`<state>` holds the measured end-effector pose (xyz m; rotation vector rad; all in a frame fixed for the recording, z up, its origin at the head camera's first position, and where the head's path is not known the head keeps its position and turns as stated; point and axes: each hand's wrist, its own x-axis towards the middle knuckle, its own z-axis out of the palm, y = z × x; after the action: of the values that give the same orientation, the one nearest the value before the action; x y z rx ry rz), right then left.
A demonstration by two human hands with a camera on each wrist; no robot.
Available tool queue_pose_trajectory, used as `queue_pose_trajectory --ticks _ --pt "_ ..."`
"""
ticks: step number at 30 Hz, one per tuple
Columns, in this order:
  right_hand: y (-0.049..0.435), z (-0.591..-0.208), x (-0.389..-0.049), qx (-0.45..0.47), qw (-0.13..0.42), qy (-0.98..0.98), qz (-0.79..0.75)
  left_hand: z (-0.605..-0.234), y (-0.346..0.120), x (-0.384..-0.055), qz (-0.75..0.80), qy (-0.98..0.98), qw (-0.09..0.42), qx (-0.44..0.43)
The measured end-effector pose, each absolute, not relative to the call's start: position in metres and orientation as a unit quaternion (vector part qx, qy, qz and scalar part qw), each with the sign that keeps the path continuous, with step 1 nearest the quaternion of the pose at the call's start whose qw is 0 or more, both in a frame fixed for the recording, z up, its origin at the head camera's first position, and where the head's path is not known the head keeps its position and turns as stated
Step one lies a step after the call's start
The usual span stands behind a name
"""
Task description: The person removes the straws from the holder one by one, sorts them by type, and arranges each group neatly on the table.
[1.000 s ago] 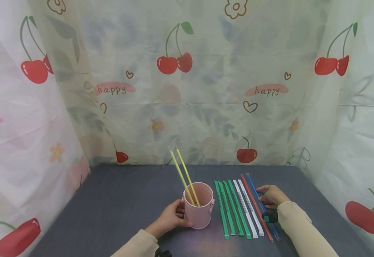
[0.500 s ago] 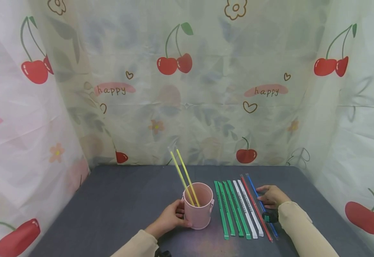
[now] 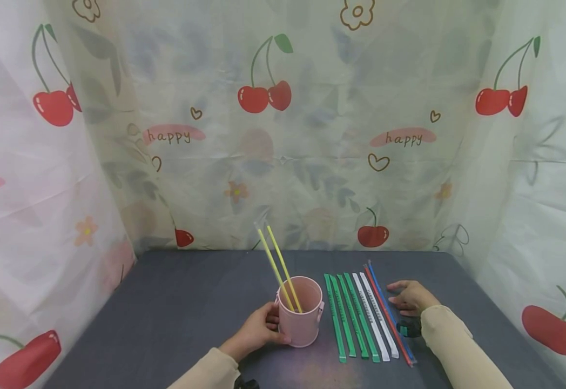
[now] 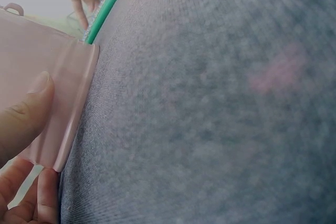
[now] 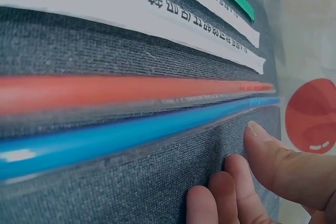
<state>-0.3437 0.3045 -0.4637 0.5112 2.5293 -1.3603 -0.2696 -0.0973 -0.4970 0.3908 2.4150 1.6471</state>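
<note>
My left hand (image 3: 257, 327) holds a small pink bucket (image 3: 300, 328) by its left side, with the thumb (image 4: 26, 121) on the front wall. Two yellow straws (image 3: 281, 259) lean inside it, poking above the rim. My right hand (image 3: 413, 297) rests at the right of a row of wrapped straws, holding nothing, its fingers loosely bent. Closest to it lies a clear-wrapped blue straw (image 5: 131, 129), with a small gap between fingertips and straw. Right alongside the blue one lies a red straw (image 5: 131, 90), almost touching it at the far end.
Farther left in the row come two white paper-wrapped straws (image 3: 372, 313) and several green-wrapped straws (image 3: 353, 313). All lie on the dark grey tabletop (image 3: 205, 286). A cherry-printed curtain (image 3: 312, 162) encloses the back and both sides.
The blue straw has shifted left, up against the red straw, and now lies apart from the right hand's fingers. The left hand and the bucket have stayed in place.
</note>
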Motion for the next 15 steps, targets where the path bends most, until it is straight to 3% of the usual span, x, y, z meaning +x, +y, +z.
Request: queue_pose_trajectory --ticks 15 --pt "0.3035 -0.4620 -0.3425 0.177 0.113 0.859 -0.468 -0.4965 -0.0971 -0.2696 0.553 0.817 0.097 0.130"
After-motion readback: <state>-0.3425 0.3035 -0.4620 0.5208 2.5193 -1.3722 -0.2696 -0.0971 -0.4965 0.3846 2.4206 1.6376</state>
